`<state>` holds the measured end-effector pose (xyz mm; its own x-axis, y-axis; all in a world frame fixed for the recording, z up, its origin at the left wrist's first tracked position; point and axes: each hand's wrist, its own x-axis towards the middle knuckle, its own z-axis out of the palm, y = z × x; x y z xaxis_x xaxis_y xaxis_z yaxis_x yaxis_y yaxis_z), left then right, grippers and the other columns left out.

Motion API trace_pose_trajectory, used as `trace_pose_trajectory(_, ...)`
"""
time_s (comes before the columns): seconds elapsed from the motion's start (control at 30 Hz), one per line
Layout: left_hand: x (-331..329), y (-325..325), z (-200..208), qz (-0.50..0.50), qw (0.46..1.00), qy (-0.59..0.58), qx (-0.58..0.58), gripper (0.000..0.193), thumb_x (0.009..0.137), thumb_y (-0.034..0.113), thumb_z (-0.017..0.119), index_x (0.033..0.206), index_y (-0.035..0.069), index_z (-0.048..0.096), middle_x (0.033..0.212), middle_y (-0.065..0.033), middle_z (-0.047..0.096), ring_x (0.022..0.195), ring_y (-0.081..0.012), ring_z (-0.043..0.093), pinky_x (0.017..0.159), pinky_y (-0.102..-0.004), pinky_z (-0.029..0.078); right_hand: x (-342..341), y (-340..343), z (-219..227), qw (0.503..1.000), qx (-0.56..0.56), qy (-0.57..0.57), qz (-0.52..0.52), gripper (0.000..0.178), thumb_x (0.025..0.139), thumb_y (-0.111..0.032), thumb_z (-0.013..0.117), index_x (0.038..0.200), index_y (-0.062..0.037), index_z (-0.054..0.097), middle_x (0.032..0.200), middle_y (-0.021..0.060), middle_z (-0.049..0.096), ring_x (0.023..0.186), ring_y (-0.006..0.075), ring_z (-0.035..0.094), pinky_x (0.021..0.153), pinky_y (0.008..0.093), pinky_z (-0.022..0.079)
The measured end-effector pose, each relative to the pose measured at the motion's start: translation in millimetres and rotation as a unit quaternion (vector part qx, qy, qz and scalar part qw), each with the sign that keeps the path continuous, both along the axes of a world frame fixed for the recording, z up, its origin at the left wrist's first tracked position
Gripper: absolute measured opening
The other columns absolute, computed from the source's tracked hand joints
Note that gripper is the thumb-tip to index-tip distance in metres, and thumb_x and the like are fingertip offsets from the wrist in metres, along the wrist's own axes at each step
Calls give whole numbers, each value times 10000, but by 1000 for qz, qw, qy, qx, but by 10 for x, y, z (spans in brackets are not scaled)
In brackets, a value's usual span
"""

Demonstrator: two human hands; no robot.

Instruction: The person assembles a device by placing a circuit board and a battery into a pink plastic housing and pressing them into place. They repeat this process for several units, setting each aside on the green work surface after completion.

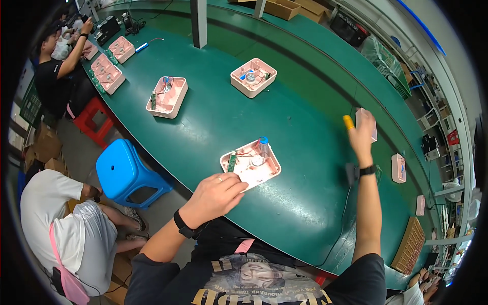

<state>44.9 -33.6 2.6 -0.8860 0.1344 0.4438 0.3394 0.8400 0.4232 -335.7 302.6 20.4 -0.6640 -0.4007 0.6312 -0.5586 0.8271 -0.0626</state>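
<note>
A pink tray (268,173) lies on the green table (305,198) just in front of me. It carries a small green circuit board, red wires, a round white part and a clear tube with a blue cap. My left hand (216,193) rests on the tray's near edge, fingers curled over it. My right hand (360,134) reaches far out to the right and holds a pink tray (372,124) by its edge. One finger of that hand wears a yellow cot.
Two more pink trays with parts (166,96) (253,77) stand farther along the table, and several others (107,72) lie at the far left near a seated person in black (51,81). A blue stool (124,173) and a person in white (66,223) are at my left. A pink piece (398,168) lies at the right.
</note>
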Motion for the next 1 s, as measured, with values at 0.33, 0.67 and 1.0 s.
trace_pose_trajectory(0.33, -319, 62, -9, 245, 968, 41, 36, 210, 845, 101, 840, 1029, 38, 758, 1130, -109, 700, 1045, -333, 682, 857, -437, 576, 1615, -1346, 187, 819, -16, -442, 366, 384, 972, -140, 775, 1345, -78, 708, 1257, 118, 715, 1157, 267, 693, 967, 357, 557)
trace_pose_trajectory(0.67, -457, 50, 8, 203, 968, 55, 138, 259, 875, 61, 806, 1132, 49, 774, 1010, -93, 768, 1112, -316, 666, 1006, -446, 517, 1520, -1076, 308, 835, -31, -428, 345, 377, 961, -39, 729, 1336, -67, 710, 1228, 127, 724, 1141, 317, 701, 962, 395, 563)
trace_pose_trajectory(1.0, -572, -71, -170, 82, 895, -156, 410, 319, 965, 62, 748, 1282, 25, 727, 916, -72, 809, 902, -191, 739, 1136, -444, 452, 1589, -1400, 184, 793, 25, -209, 572, 446, 882, -10, 776, 1312, -123, 740, 1287, 123, 730, 1149, 349, 713, 1003, 430, 579)
